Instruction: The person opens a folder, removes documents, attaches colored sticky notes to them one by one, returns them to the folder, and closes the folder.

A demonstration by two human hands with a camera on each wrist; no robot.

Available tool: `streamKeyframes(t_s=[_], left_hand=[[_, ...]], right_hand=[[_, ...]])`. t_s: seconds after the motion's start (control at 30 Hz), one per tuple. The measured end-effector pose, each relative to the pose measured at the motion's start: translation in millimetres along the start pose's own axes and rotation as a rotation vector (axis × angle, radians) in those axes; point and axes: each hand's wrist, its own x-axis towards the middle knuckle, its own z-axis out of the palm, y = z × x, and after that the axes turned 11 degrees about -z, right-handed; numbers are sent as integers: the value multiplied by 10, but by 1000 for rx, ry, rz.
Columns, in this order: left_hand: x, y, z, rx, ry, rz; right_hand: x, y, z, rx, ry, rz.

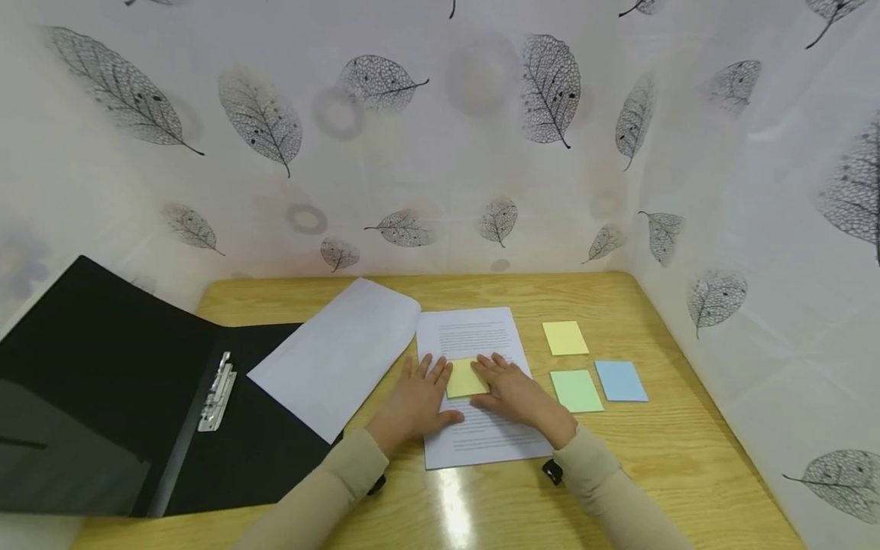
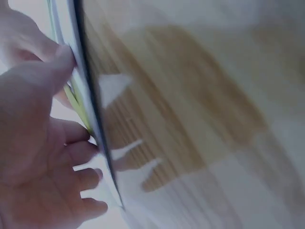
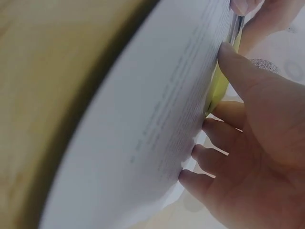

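A printed sheet of paper [image 1: 474, 443] lies on the wooden table, with a yellow sticky note [image 1: 467, 380] on its middle. My left hand [image 1: 415, 405] rests flat on the sheet, fingers spread, fingertips at the note's left edge. From the other side my right hand [image 1: 517, 393] lies over the note's right edge, its index finger reaching the upper right corner. In the right wrist view, the fingers [image 3: 217, 136] touch the sheet and the yellow note [image 3: 218, 88] shows behind the thumb. The left wrist view shows the left palm [image 2: 28, 138] beside the paper's edge.
On the left an open black binder [image 1: 261, 481] with a metal clip [image 1: 217, 397] carries a blank-looking white sheet [image 1: 344, 351], its far right corner curled. Right of the printed sheet lie yellow [image 1: 565, 338], green [image 1: 576, 390] and blue [image 1: 621, 380] sticky notes. Leaf-patterned cloth [image 1: 426, 168] surrounds the table.
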Motion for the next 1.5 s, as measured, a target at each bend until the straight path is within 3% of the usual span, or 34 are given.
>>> streamKeyframes(t_s=[0.3,0.73,0.87,1.0,1.1,1.2,1.3,1.4,1.5], left_hand=[[4,-30,-1,-52,-17,-12],[-31,-9,38,-53,-14,-8],[-18,-22,52,-73,-12,-20],[-22,-48,63,-115,-13,-17],[-52,-110,81,-199,-1,-3],[-124,-241,58,-346,50,-12],[-265,-443,-22,-521,163,-80],[-450,-711,-75,-690,354,-211],[-652,-1017,-74,-837,540,-410]], right_hand=[[14,51,31,21,-16,6],[-128,201,-48,-11,33,157],[-143,250,-31,-20,50,161],[-144,261,-27,-15,43,145],[-152,258,-32,-5,36,152],[-163,240,-45,-10,36,146],[-170,216,-61,-4,38,145],[-177,201,-77,-4,39,142],[-188,204,-84,3,36,145]])
